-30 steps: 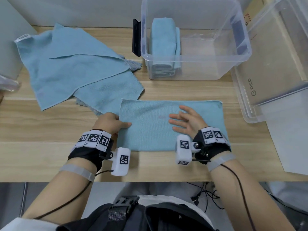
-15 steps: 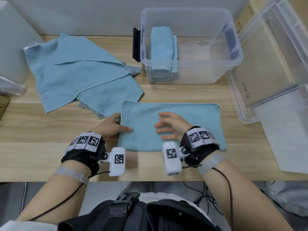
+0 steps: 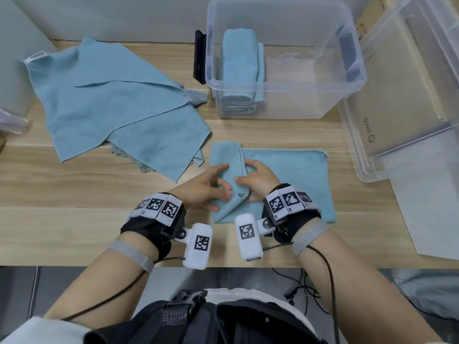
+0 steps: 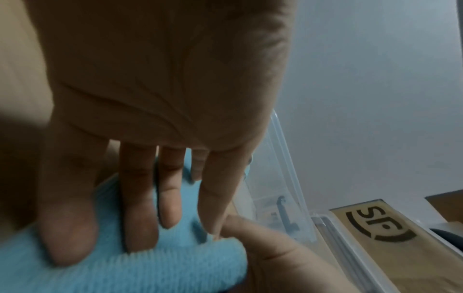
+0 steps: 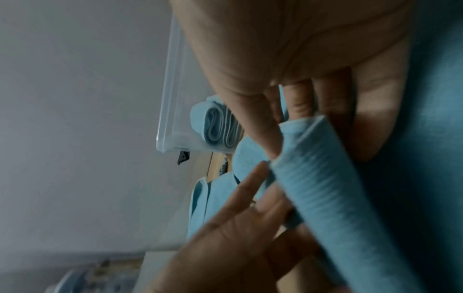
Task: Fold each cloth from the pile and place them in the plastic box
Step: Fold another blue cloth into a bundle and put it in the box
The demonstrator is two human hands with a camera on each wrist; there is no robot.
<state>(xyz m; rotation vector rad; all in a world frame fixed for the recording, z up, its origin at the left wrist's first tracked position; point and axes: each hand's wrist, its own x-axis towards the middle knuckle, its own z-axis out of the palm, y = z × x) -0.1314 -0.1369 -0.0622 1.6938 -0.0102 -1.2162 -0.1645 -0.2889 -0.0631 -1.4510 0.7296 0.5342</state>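
A light blue cloth (image 3: 285, 175), folded to a long rectangle, lies on the wooden table in front of me. Its left end is turned over to the right in a soft roll (image 5: 325, 198). My right hand (image 3: 250, 177) pinches that turned-over flap between thumb and fingers. My left hand (image 3: 216, 184) rests beside it with straight fingers (image 4: 140, 218) pressing on the rolled fold (image 4: 150, 273). The clear plastic box (image 3: 347, 80) stands behind, with one folded blue cloth (image 3: 241, 68) at its left side. The pile of loose blue cloths (image 3: 119, 103) lies spread at the back left.
The box's clear lid (image 3: 402, 100) leans at the right over a cardboard box. A black clip (image 3: 200, 58) sits on the box's left wall. A grey wall runs along the table's back edge. Cables hang under the table's near edge.
Both hands were pressing flat on the folded cloth. Now the cloth's left end is lifted and turned over to the right, with the right hand gripping it. The right hand has moved left.
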